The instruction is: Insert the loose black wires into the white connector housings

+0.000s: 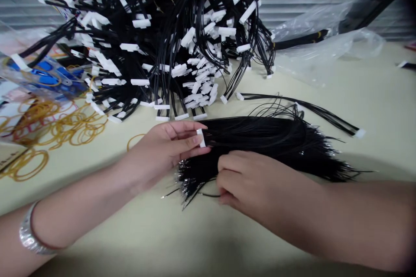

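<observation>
Between the thumb and fingers of my left hand (177,140) is a small white connector (202,137), with black wires running from it to the right. Under and beside both hands lies a thick bundle of black wires (269,138) with shiny metal terminals at the ends. My right hand (243,179) is closed at the near side of this bundle, its fingertips pinched at a single black wire (209,195) that sticks out to the left. Behind the bundle rests a wire harness (312,108) with a white connector at each end.
A tall heap of black wire harnesses (162,47) with white connectors fills the back. Yellow rubber bands (74,125) lie scattered at the left, near a bag with blue items (48,73). Clear plastic bags (344,43) lie at the back right of the table (383,147).
</observation>
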`<state>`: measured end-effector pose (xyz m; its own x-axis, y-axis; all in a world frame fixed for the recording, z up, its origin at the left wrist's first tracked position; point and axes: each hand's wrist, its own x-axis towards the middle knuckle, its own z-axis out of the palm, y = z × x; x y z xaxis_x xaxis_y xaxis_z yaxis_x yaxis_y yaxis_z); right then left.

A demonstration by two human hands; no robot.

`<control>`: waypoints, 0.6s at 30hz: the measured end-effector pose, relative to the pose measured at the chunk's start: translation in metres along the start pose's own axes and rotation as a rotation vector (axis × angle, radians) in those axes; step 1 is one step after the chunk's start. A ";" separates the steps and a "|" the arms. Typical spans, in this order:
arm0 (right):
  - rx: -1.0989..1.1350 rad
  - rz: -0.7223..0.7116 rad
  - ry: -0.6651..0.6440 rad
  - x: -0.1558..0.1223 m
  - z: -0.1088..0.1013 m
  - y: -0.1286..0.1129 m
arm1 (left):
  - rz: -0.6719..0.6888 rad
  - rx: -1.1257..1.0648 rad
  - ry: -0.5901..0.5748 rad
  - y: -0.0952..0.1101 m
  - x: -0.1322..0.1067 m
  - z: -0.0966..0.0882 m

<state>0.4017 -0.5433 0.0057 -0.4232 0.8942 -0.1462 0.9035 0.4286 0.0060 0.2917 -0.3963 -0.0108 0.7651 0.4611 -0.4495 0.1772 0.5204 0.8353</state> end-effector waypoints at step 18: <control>0.256 0.462 0.280 -0.006 -0.021 0.042 | -0.030 0.026 -0.093 0.001 0.006 -0.009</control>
<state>0.4411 -0.5279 0.0279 0.0470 0.9956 0.0813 0.9712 -0.0265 -0.2367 0.2906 -0.3865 -0.0158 0.8132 0.3761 -0.4441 0.2162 0.5133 0.8305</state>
